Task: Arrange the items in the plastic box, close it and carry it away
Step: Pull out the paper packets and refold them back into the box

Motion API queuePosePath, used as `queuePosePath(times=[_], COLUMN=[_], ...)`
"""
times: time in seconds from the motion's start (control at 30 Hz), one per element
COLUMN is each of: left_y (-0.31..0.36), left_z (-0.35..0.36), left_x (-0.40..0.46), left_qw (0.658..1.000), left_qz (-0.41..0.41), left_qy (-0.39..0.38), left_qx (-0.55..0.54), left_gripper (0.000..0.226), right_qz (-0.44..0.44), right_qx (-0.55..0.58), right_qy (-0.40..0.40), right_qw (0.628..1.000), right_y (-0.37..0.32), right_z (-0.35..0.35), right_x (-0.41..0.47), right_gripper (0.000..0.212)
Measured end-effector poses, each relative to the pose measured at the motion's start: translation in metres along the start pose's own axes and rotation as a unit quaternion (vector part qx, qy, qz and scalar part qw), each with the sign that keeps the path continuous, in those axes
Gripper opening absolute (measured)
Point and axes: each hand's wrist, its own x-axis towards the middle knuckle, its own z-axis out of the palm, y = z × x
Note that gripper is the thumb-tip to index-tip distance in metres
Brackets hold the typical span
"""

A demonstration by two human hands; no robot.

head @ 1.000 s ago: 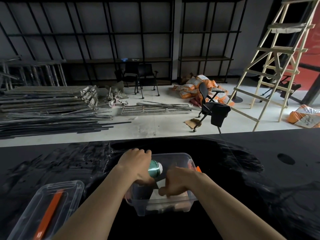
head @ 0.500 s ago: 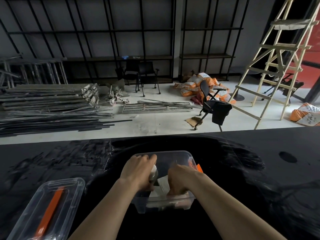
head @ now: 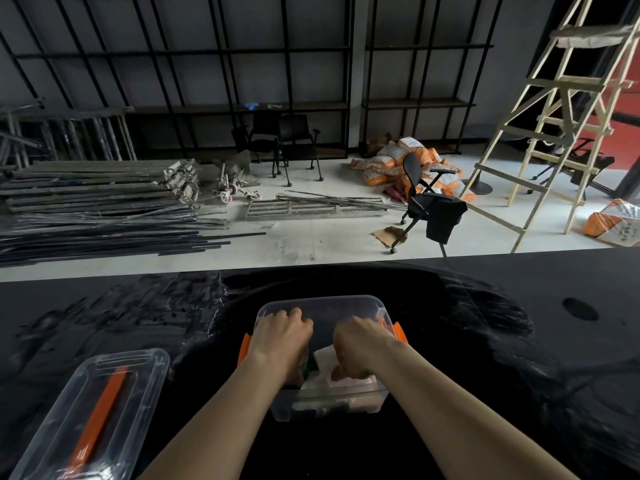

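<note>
Single head-mounted wide-angle view, aimed forward and down. The black table [head: 519,341] is seen from close above its near edge; both forearms enter from the bottom. Beyond the table's far edge, floor and shelving are seen at distance.

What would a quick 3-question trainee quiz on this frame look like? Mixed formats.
1. True or false: the lid is already fitted on the plastic box.
2. Multiple choice: where are the left hand and right hand? A) both down inside the box B) both on the lid C) one on each
3. Fill in: the lid lies on the black table to the box's ____.

Key: 1 false, it lies apart with its orange handle up. 2 A. 3 left.
</note>
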Motion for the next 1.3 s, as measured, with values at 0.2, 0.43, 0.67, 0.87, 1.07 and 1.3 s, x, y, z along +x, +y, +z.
queuePosePath(times=[0.2, 0.43, 0.67, 0.87, 1.07, 1.3], left_y=[-0.004, -0.010, 0.004, 0.031, 0.035, 0.016], left_z=[-0.004, 0.000, -0.022, -0.014, -0.008, -0.027], left_x=[0.004, 0.003, 0.005, 0.012, 0.009, 0.011], left_qw=[1.000, 0.996, 0.980, 0.965, 0.954, 0.960], left_qz=[0.014, 0.051, 0.150, 0.126, 0.134, 0.126], left_qy=[0.002, 0.068, -0.031, -0.124, -0.162, -0.169], left_qx=[0.011, 0.016, -0.127, -0.193, -0.214, -0.183], left_gripper=[0.051, 0.050, 0.021, 0.046, 0.070, 0.024], right_qz=[0.010, 0.016, 0.001, 0.001, 0.012, 0.026], right_qx=[0.031, 0.070, 0.101, 0.118, 0.150, 0.179], right_qy=[-0.008, 0.091, 0.268, 0.311, 0.302, 0.320], right_qw=[0.999, 0.993, 0.958, 0.943, 0.941, 0.930], right_y=[-0.001, 0.004, 0.013, 0.012, 0.018, 0.023], right_z=[0.003, -0.003, -0.039, -0.040, -0.036, -0.038], right_x=[0.008, -0.003, -0.025, -0.031, -0.034, -0.035], right_gripper=[0.050, 0.048, 0.049, 0.068, 0.071, 0.065])
